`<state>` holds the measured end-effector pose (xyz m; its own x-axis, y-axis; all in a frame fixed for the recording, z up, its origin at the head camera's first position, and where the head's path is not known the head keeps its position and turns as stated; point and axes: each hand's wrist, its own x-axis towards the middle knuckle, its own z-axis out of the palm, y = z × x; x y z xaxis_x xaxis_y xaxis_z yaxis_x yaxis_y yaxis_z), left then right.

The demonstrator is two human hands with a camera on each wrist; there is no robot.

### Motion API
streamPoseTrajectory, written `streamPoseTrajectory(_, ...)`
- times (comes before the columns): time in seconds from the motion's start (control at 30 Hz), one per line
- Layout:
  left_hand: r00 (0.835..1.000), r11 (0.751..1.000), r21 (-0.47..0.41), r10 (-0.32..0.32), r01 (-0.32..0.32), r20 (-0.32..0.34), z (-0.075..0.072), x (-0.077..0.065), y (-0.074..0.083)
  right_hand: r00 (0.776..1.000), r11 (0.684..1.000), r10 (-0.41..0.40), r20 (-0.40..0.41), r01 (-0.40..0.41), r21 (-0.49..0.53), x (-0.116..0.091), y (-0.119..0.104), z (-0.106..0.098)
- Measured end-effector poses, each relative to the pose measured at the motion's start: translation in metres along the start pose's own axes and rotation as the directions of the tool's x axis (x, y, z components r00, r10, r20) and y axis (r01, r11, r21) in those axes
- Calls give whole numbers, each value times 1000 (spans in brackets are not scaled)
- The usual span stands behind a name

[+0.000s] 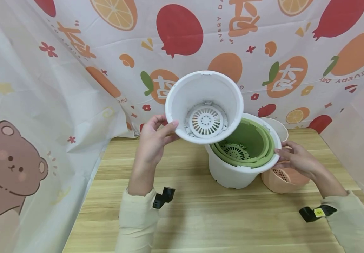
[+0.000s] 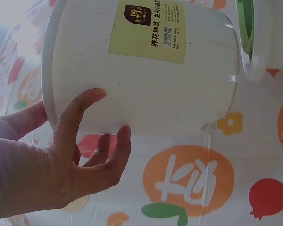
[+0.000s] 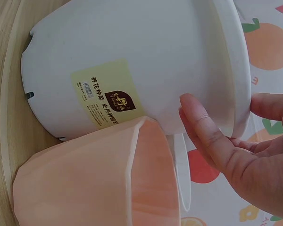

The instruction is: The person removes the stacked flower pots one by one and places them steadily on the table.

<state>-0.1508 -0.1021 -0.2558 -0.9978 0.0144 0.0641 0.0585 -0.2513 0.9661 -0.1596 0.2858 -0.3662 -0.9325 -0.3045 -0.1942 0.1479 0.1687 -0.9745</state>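
A white plastic flower pot (image 1: pixel 182 95) with a slotted base is up off the table, tilted so its inside faces the head camera. My left hand (image 1: pixel 153 140) grips it by the rim at its left side, and a yellow label (image 2: pixel 148 30) shows on its wall in the left wrist view. A larger white flower pot (image 1: pixel 229 175) stands on the table, with green pots (image 1: pixel 256 140) nested inside. At its right rim, my right hand (image 1: pixel 297 160) pinches the edge, thumb over the lip and fingers against the outer wall.
A pink faceted pot (image 3: pixel 75 179) stands on the table against the large white pot. Behind them is another white rim (image 1: pixel 279 128). The wooden table (image 1: pixel 175 218) ends at a fruit-print cloth (image 1: pixel 182 31) at the back and a bear-print sheet (image 1: pixel 71 105) on the left.
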Motion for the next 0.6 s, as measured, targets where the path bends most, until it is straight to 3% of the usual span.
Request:
streamPoseTrajectory(0.4, 994, 999, 28, 23, -20, -105, -25, 3, 0, 1000, 1000, 0, 7, 0, 4, -1, -2, 0)
streamPoseTrajectory(0.6, 989, 998, 56, 7, 1, -146, -34, 4, -4, 1000, 1000, 6, 1, -6, 12, -1, -1, 2)
